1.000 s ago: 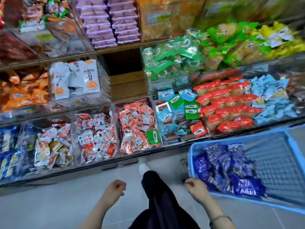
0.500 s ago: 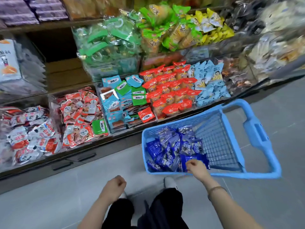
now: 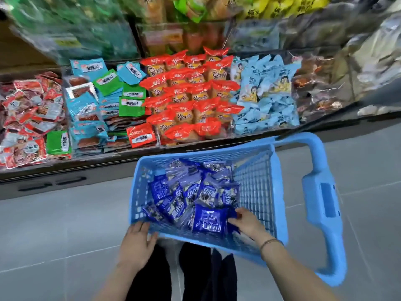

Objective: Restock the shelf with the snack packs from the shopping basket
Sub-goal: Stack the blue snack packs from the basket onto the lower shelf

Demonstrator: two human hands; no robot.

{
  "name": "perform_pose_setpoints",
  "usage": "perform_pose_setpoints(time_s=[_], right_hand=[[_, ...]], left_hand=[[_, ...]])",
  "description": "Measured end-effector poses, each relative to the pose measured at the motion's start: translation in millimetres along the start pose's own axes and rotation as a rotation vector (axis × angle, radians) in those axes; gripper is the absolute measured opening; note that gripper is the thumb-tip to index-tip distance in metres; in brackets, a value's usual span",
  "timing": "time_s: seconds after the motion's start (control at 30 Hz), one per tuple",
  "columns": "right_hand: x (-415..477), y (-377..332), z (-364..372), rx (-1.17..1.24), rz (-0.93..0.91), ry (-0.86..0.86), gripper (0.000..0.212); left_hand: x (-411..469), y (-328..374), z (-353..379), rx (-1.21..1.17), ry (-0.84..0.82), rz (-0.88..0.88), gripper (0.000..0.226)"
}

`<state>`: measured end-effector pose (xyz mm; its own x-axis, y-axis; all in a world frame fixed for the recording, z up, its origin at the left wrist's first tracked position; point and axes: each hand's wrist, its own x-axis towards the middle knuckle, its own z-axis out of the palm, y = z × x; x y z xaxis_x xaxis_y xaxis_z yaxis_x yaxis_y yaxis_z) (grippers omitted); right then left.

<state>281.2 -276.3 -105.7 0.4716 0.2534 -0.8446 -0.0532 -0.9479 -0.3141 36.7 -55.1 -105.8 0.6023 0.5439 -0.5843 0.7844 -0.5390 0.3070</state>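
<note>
A light blue shopping basket (image 3: 258,192) stands on the floor in front of the shelf. Several dark blue snack packs (image 3: 191,194) lie heaped in its left half. My right hand (image 3: 247,222) reaches inside the basket, and its fingers pinch the right edge of the nearest dark blue pack (image 3: 209,220). At the basket's near left corner my left hand (image 3: 136,244) rests with its fingers spread, touching the rim. The lowest shelf (image 3: 108,164) holds open bins of snacks just beyond the basket.
Red-orange packs (image 3: 191,94), pale blue packs (image 3: 264,94), and teal and green packs (image 3: 104,98) fill the bins. The basket's long handle (image 3: 323,198) sticks out to the right. Grey tiled floor (image 3: 54,235) lies to the left. My dark trouser legs (image 3: 191,274) are below the basket.
The view swung right and closed in on the basket. My left hand uncurled and moved onto the basket's near corner. My right hand went from the rim into the basket onto a pack.
</note>
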Motion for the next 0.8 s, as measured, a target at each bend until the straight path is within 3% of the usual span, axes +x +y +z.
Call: perform_pose_setpoints(time_s=[0.17,0.27,0.33,0.6,0.7,0.8], right_hand=[[48.3,5.2,17.3,-0.001,-0.056,-0.1,0.071],[70.5,3.8,34.9,-0.075,-0.057,-0.184,0.081],[81.2,4.6,42.6,-0.121,-0.07,-0.185,0.087],[76.8,-3.9,22.6,0.017,-0.066,-0.1,0.06],[55.6,-12.1,3.0,0.045,-0.176,-0.018,0.04],[31.7,-27.2,-0.2,0.136,-0.35,0.234,0.039]], left_hand=[[31.6,9.5,23.6,0.224,-0.074,0.075,0.048],[44.2,13.6,26.9,0.264,-0.01,0.115,0.069],[48.3,13.2,29.7,0.231,0.04,0.125,0.071],[46.2,12.5,36.3,0.108,0.109,0.068,0.043],[44.0,26.1,34.8,-0.161,0.133,-0.041,0.011],[39.3,60.3,26.6,-0.6,0.009,-0.048,0.012]])
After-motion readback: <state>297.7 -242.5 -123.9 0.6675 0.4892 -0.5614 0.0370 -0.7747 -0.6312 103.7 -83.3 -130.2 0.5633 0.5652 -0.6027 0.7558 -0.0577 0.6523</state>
